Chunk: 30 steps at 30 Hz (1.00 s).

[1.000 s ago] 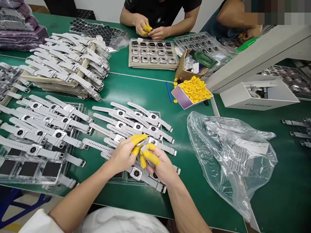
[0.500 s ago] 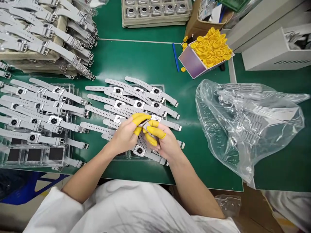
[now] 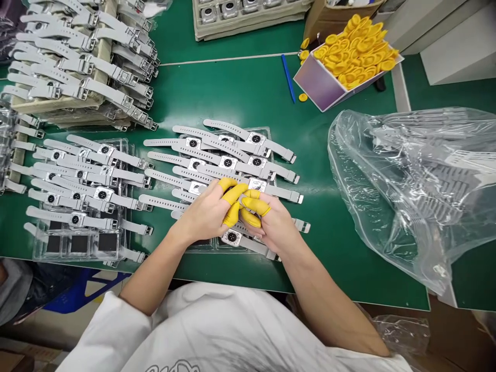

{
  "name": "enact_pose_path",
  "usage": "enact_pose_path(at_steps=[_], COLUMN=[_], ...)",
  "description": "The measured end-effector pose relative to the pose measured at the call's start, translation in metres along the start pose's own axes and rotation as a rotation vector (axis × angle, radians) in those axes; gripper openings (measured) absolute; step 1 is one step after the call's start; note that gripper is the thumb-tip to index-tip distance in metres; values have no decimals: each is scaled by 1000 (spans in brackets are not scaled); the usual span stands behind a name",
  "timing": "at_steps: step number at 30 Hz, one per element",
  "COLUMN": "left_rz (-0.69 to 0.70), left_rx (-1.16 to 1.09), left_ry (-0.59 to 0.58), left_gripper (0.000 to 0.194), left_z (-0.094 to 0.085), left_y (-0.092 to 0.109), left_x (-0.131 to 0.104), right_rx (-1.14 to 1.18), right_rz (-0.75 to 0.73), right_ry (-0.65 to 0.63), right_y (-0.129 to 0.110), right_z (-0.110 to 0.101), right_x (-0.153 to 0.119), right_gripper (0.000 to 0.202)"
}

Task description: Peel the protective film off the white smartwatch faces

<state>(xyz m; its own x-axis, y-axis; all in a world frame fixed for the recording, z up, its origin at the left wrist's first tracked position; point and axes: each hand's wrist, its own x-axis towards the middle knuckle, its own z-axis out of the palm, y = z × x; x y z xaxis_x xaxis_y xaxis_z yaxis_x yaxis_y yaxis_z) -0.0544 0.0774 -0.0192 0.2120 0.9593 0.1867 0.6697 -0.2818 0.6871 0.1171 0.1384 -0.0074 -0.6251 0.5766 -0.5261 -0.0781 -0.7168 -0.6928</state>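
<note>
Above a clear plastic tray (image 3: pixel 207 247) of smartwatches with light grey straps, my two hands meet, yellow finger cots on several fingertips. My left hand (image 3: pixel 211 209) is closed, its thumb and fingers pinching a smartwatch that they mostly hide. Facing it, my right hand (image 3: pixel 277 222) is closed on a grey watch strap (image 3: pixel 242 199), of which only a small part shows between the fingertips. Whether strap and case are joined cannot be seen. Just below lies a smartwatch (image 3: pixel 231 237) with its round sensor up, and another watch (image 3: pixel 257 185) sits behind my right fingers.
Left of my hands stands another tray (image 3: pixel 77 253) of strapped watches, with a tall stack of strapped watches (image 3: pixel 89 67) behind. A box (image 3: pixel 321 85) of yellow finger cots, a blue stick (image 3: pixel 288 78) and a clear bag (image 3: pixel 360 227) of straps lie to the right. A watch tray (image 3: pixel 248 26) is at the back.
The view has shifted and turned slightly. My hands stay together over the same tray; the dark edge of the watch between my left fingers is now more hidden.
</note>
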Motion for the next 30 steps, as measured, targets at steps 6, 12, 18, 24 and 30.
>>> enact_pose_path(at_steps=[6, 12, 18, 24, 30], left_rz=[18, -58, -382, -477, -482], left_rx=[-118, 23, 447, 511, 504], left_ry=[-18, -83, -206, -441, -637], left_gripper=[45, 55, 55, 33, 26], left_z=[-5, -37, -106, -134, -98], left_y=[0, 33, 51, 38, 21], left_x=[3, -9, -53, -94, -100], right_rx=[-70, -390, -1241, -1710, -1889], right_rz=[-52, -311, -615, -672, -510], right_ry=[-30, -160, -287, -368, -513], right_y=[3, -2, -1, 9, 14], right_z=[-1, -10, -9, 1, 5], right_x=[-3, -16, -25, -29, -27], right_gripper=[31, 29, 36, 33, 22])
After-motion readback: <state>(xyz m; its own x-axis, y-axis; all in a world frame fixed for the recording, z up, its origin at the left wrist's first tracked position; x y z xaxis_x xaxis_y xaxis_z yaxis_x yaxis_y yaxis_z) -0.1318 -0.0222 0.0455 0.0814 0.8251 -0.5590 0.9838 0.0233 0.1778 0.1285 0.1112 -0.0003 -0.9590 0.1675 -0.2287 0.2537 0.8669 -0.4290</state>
